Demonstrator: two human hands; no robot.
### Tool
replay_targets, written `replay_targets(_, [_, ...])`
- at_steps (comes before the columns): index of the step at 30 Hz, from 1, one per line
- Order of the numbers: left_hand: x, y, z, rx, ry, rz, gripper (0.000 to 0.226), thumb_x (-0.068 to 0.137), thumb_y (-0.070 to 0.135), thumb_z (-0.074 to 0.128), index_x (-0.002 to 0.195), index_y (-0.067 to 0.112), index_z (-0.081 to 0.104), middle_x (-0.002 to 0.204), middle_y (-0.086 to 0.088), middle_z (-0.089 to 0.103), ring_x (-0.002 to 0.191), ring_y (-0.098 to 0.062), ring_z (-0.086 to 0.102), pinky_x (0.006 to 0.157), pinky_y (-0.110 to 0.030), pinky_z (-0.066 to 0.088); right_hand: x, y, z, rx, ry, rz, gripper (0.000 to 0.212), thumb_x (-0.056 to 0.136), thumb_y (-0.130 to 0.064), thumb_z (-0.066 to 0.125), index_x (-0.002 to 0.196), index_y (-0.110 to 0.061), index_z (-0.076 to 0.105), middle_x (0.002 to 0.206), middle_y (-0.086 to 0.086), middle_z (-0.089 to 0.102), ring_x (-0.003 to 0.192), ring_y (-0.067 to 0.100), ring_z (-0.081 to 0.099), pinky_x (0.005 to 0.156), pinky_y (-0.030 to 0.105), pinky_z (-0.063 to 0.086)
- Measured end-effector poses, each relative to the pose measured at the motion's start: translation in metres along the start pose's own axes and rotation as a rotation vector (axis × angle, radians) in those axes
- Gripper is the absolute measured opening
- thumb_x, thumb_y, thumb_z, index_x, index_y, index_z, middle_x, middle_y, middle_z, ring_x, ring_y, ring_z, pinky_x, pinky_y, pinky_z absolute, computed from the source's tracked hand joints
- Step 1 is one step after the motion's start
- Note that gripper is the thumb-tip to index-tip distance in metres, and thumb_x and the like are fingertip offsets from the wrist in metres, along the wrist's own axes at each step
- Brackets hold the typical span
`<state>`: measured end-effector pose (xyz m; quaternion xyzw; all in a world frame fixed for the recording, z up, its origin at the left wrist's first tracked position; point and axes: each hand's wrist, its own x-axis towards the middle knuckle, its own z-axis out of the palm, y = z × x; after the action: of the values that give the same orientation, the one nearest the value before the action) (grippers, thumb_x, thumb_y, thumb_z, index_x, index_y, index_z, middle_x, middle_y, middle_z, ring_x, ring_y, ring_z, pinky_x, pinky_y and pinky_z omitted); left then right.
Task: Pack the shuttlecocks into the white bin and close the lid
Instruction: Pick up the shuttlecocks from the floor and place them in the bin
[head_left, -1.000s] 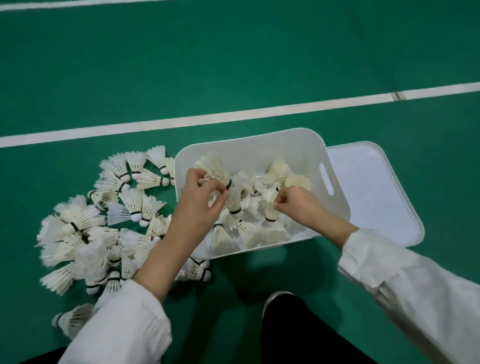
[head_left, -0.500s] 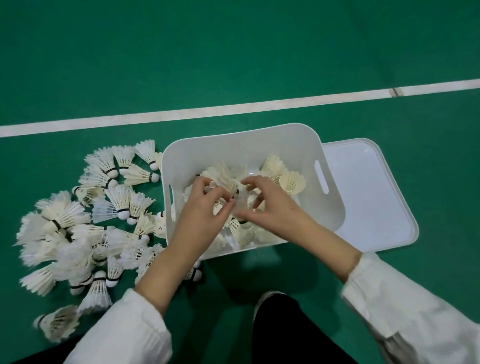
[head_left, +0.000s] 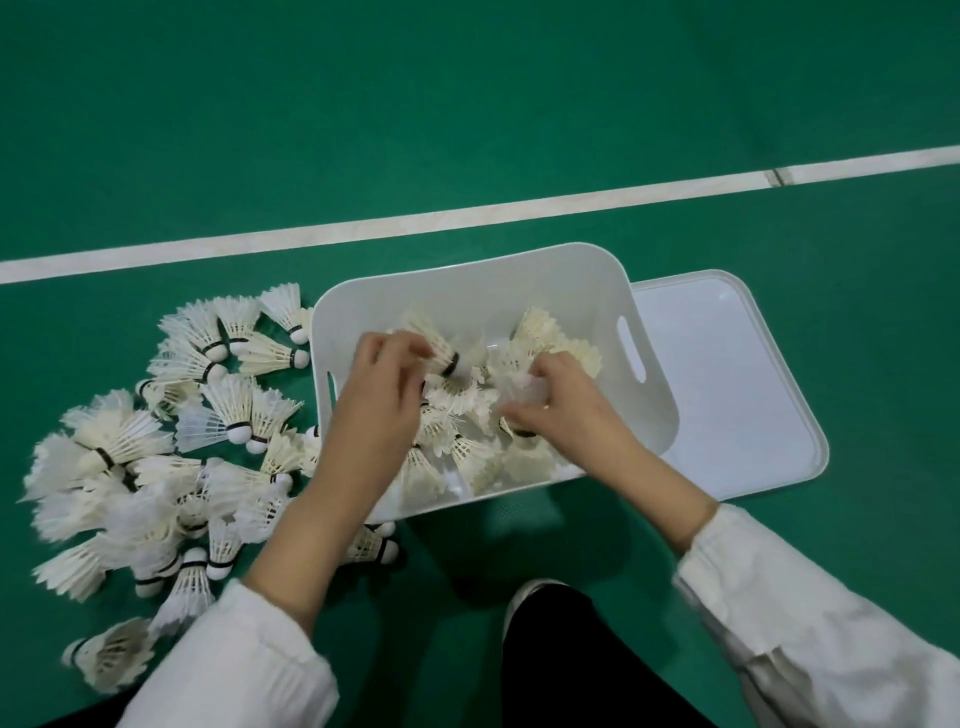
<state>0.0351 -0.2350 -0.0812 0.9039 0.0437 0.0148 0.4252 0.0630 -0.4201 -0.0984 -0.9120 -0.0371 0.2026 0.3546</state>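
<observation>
green floor (head_left: 467, 104); left hand (head_left: 379, 410) pinches shuttlecock (head_left: 439, 349) over white bin (head_left: 467, 291); right hand (head_left: 571, 415) grips second shuttlecock (head_left: 522, 387) inside.

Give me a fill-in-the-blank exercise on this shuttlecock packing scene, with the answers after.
1. The lid lies on the floor, on the person's ____ side of the white bin.
2. The loose shuttlecocks are heaped on the ____ floor.
3. The left hand pinches one shuttlecock by its ____, over the bin.

Missing words: right; green; feathers.
</observation>
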Motion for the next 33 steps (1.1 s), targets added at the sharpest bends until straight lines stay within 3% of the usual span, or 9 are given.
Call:
replay_targets(2, [0.002, -0.005, -0.010, 0.006, 0.025, -0.052, 0.025, 0.094, 0.012, 0.047, 0.117, 0.020, 0.040, 0.102, 0.001, 0.054, 0.075, -0.012, 0.062, 0.068, -0.029, 0.050, 0.003, 0.013, -0.018, -0.002, 0.085, 0.068, 0.027, 0.083, -0.037, 0.066, 0.087, -0.012, 0.056, 0.111, -0.001, 0.046, 0.095, 0.016, 0.050, 0.077, 0.023, 0.036])
replay_targets(4, [0.002, -0.012, -0.017, 0.041, 0.009, -0.105, 0.036, 0.091, 0.014, 0.054, 0.122, 0.022, 0.037, 0.097, 0.002, 0.059, 0.069, -0.018, 0.064, 0.066, -0.036, 0.050, 0.008, 0.023, -0.033, -0.016, 0.118, 0.117, 0.032, 0.086, -0.040, 0.061, 0.086, -0.009, 0.064, 0.119, 0.005, 0.051, 0.105, 0.021, 0.053, 0.085, 0.027, 0.037])
replay_targets(6, [0.002, -0.020, -0.019, 0.148, -0.024, -0.106, 0.026, 0.088, 0.021, 0.059, 0.113, 0.023, 0.052, 0.092, 0.003, 0.064, 0.070, -0.019, 0.064, 0.070, -0.037, 0.051, 0.014, 0.027, -0.042, -0.083, 0.080, 0.136, 0.036, 0.090, -0.037, 0.056, 0.090, -0.003, 0.067, 0.123, 0.012, 0.052, 0.110, 0.026, 0.053, 0.082, 0.026, 0.034])
replay_targets(9, [-0.001, -0.023, -0.014, 0.200, -0.034, -0.055, 0.005, 0.086, 0.021, 0.062, 0.088, 0.020, 0.066, 0.085, 0.004, 0.067, 0.075, -0.017, 0.062, 0.070, -0.032, 0.047, 0.029, 0.026, -0.037, -0.178, 0.043, 0.158, 0.026, 0.088, -0.026, 0.062, 0.100, -0.004, 0.068, 0.132, 0.012, 0.045, 0.112, 0.028, 0.053, 0.081, 0.024, 0.032])
replay_targets(15, [-0.003, -0.026, 0.000, 0.170, -0.005, 0.013, 0.008, 0.084, 0.017, 0.065, 0.090, 0.012, 0.069, 0.092, 0.007, 0.051, 0.082, -0.014, 0.055, 0.073, -0.030, 0.047, 0.056, 0.029, -0.007, -0.331, -0.016, 0.141, 0.018, 0.085, -0.008, 0.061, 0.100, 0.001, 0.067, 0.122, 0.015, 0.046, 0.098, 0.031, 0.057, 0.086, 0.031, 0.044])
replay_targets(21, [0.000, -0.025, 0.008, 0.134, -0.049, 0.020, 0.007, 0.085, 0.018, 0.063, 0.087, 0.013, 0.067, 0.091, 0.005, 0.054, 0.081, -0.012, 0.055, 0.076, -0.035, 0.050, 0.064, 0.034, 0.001, -0.449, -0.120, 0.128, 0.022, 0.087, -0.016, 0.059, 0.096, 0.002, 0.067, 0.106, 0.016, 0.059, 0.093, 0.028, 0.059, 0.079, 0.031, 0.046])
replay_targets(24, [0.001, -0.026, 0.011, 0.133, -0.064, 0.032, 0.008, 0.086, 0.019, 0.062, 0.088, 0.012, 0.066, 0.093, 0.004, 0.054, 0.082, -0.012, 0.055, 0.077, -0.035, 0.050, 0.063, 0.037, -0.002, -0.477, -0.084, 0.097, 0.025, 0.088, -0.017, 0.057, 0.105, -0.001, 0.066, 0.115, 0.013, 0.057, 0.105, 0.029, 0.055, 0.088, 0.036, 0.046])
replay_targets(28, [0.001, -0.027, 0.013, 0.128, -0.097, 0.045, 0.008, 0.087, 0.020, 0.060, 0.090, 0.013, 0.064, 0.092, 0.005, 0.053, 0.086, -0.016, 0.056, 0.079, -0.038, 0.050, 0.062, 0.045, 0.000, -0.550, 0.004, 0.013, 0.021, 0.090, -0.017, 0.056, 0.101, -0.003, 0.066, 0.118, 0.009, 0.050, 0.112, 0.027, 0.044, 0.094, 0.038, 0.043])
replay_targets(33, [0.001, -0.026, 0.017, 0.127, -0.108, 0.054, 0.008, 0.088, 0.018, 0.060, 0.089, 0.012, 0.065, 0.093, 0.003, 0.054, 0.085, -0.018, 0.057, 0.079, -0.040, 0.050, 0.064, 0.050, 0.004, -0.668, -0.091, 0.014, 0.021, 0.087, -0.013, 0.059, 0.104, -0.002, 0.064, 0.115, 0.010, 0.054, 0.113, 0.027, 0.045, 0.095, 0.040, 0.045])
